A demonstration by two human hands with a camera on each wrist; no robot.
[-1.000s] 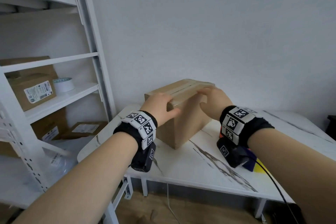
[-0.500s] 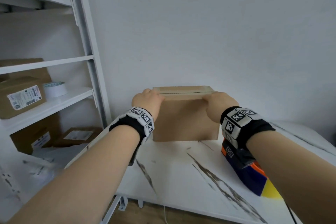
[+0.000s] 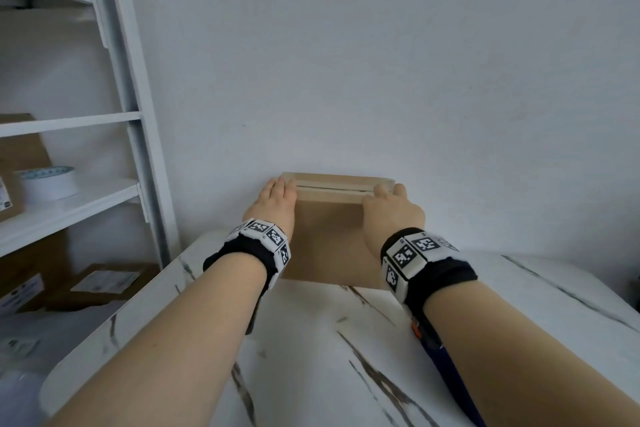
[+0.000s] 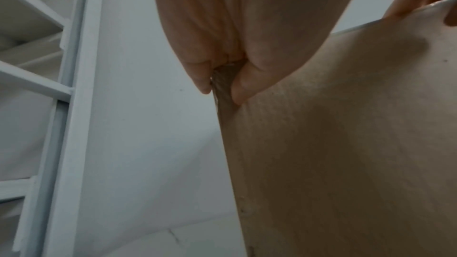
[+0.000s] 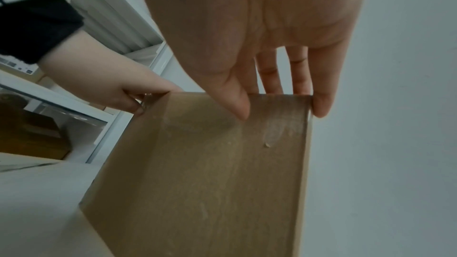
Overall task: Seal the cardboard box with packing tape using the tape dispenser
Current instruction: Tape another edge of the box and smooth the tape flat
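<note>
Two hands are all that keep this square, and that is my worry. From the fingers outward: my left hand (image 3: 275, 199) has its fingers together over the box's top left corner, thumb on the near face and fingertips curled onto the left side, pinching the corner between them, as the left wrist view shows. My right hand (image 3: 391, 206) lays its fingers, slightly spread, over the top right edge, thumb (image 5: 235, 103) pressed on the near face and the little finger wrapped round the far right corner. Both wrists are level and the forearms reach straight out, roughly parallel.

The cardboard box (image 3: 329, 239) stands on the far part of the marble table (image 3: 311, 340), close to the wall, its top flaps meeting with a dark gap along the seam (image 3: 332, 188). No tape is on that seam yet, I judge.

If I let go carelessly, the flaps could spring up. The tape dispenser (image 3: 436, 347), I think, is the dark blue and orange thing under my right forearm; reaching back for it, I could knock it or drag the box askew.
</note>
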